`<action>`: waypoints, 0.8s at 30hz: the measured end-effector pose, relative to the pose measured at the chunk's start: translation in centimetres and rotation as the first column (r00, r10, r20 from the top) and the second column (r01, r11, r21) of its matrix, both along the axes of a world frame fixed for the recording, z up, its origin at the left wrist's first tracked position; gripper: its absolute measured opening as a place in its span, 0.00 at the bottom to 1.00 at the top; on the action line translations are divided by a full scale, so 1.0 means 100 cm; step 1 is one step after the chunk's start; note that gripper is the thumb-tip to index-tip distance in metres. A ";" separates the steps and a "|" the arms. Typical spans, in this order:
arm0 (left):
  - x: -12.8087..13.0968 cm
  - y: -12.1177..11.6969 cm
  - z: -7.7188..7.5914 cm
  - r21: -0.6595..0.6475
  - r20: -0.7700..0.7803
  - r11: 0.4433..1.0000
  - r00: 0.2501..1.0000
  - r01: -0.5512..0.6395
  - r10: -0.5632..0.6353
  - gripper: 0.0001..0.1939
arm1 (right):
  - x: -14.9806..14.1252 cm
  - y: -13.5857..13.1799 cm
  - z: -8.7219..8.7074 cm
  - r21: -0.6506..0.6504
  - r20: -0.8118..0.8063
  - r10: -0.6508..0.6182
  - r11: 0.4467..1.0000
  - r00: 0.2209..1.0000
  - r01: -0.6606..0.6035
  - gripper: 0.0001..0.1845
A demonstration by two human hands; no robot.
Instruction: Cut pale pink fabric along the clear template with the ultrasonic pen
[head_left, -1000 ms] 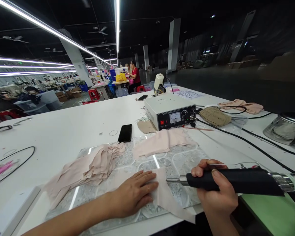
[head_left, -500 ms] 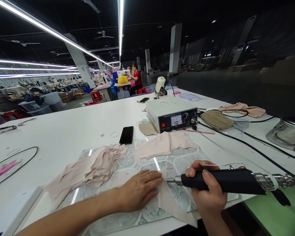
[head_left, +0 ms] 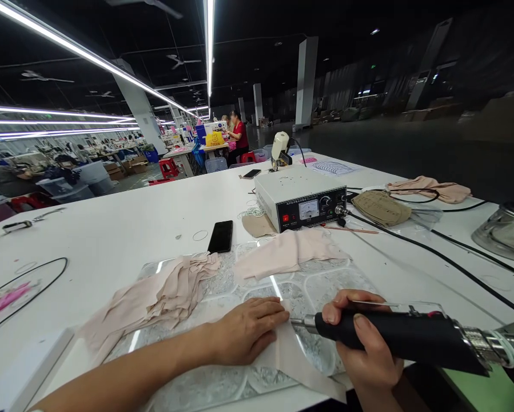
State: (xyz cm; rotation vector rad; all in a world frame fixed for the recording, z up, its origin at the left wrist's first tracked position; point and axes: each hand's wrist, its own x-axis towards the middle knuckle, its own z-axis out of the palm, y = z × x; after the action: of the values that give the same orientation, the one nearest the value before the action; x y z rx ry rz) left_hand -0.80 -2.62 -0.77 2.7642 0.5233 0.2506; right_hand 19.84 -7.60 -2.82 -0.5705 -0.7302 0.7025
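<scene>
My left hand (head_left: 252,329) lies flat, fingers stretched out, on a pale pink fabric piece (head_left: 293,357) over a clear patterned mat (head_left: 222,375). Part of that piece is hidden under the palm, and its lower end reaches the table edge. In my right hand (head_left: 366,337) is a black ultrasonic cutter handpiece (head_left: 394,329), fingers wrapped round its grip. Its thin metal tip points left and meets the fabric edge beside my left fingertips. A stack of pink fabric pieces (head_left: 166,292) lies to the left, and another pink piece (head_left: 289,252) lies beyond my hands.
Behind the mat stands a control box (head_left: 310,209) with a meter, its cable (head_left: 428,246) running right. Nearby are a black phone (head_left: 220,236), a brown pattern piece (head_left: 381,207) and a glass jar (head_left: 505,232). A person in red (head_left: 239,134) sits at a machine farther off.
The handpiece's rear end has swung lower and toward me, its tip staying by the fabric edge. My left hand has shifted slightly right.
</scene>
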 end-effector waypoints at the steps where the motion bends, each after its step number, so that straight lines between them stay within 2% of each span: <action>1: 0.000 0.000 0.000 0.003 -0.005 1.000 1.000 -0.003 0.003 0.24 | 0.001 -0.001 -0.001 0.003 0.017 0.006 1.000 1.000 -0.006 0.06; 9: 0.001 0.000 0.004 0.022 -0.008 1.000 1.000 -0.013 0.013 0.24 | 0.002 -0.005 -0.008 0.048 0.100 0.021 0.999 0.995 -0.026 0.08; 16: -0.001 -0.001 0.000 -0.005 0.033 0.999 0.999 -0.034 0.034 0.21 | -0.003 -0.009 -0.003 0.024 0.097 -0.015 1.000 0.995 0.013 0.06; 24: -0.002 0.002 -0.008 0.119 0.022 0.993 1.000 0.017 -0.020 0.20 | -0.004 -0.012 -0.002 -0.029 0.109 -0.088 0.995 0.990 0.092 0.07</action>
State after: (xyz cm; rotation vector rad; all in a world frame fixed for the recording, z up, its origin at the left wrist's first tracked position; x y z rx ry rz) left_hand -1.00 -2.40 -1.55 2.8756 0.4917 0.3184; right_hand 19.41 -8.78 -2.99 -0.6728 -0.7892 0.6052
